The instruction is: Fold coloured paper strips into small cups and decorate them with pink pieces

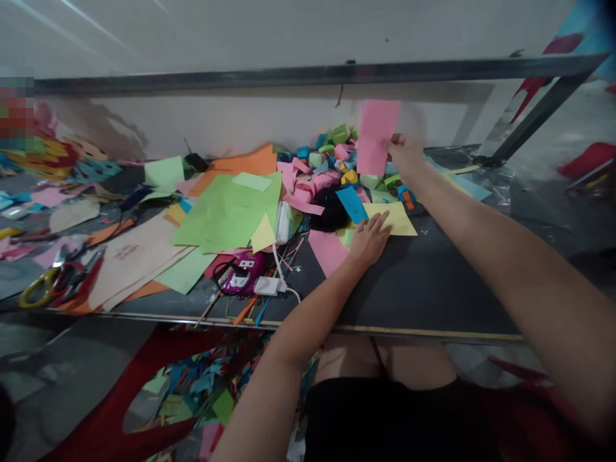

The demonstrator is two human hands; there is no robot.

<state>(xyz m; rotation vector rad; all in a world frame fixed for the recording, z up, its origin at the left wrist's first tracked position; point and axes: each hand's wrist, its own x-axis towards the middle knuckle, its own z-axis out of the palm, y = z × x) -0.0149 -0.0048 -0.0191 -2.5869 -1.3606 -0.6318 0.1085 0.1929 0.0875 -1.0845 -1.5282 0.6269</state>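
Raised above the table, a pink paper strip (378, 135) is pinched at its right edge by my right hand (407, 155). My left hand (369, 240) lies with fingers stretched out over a yellow sheet of paper (399, 219) and beside a small blue paper piece (352, 205). Left of that hand, another pink sheet (327, 250) rests on the tabletop. Behind both hands is a heap of small folded paper pieces (315, 183) in pink, blue, green and yellow, partly hidden by the raised strip.
Green sheets (226, 218) and an orange sheet (240, 168) are piled left. A purple power strip (245, 273) with a white plug (267, 286) sits near the front edge. Scissors (43, 285) lie far left. A metal bar (308, 74) spans above the table. Paper scraps (206, 378) fill the space below.
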